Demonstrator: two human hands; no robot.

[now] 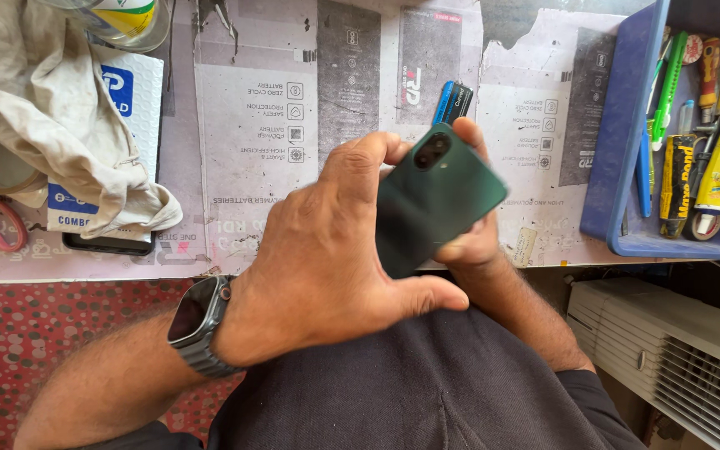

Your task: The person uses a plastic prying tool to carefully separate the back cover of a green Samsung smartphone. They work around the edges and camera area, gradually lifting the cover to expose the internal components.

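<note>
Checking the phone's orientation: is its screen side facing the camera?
No: the green phone, held by both hands, shows its back with the camera lenses.

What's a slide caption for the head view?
Both hands, left hand and right hand, grip a dark green smartphone, back facing up, over a paper-covered workbench.

Dark green phone (435,200), blue tray (618,142), seemingly red dotted floor (52,333), cream cloth (52,108).

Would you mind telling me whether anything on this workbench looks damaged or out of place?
The printed paper covering the workbench is torn along its far edge near the blue plastic tray. A crumpled beige cloth is heaped over a flat white box. The dark green phone, held between left hand and right hand, shows no visible damage.
</note>
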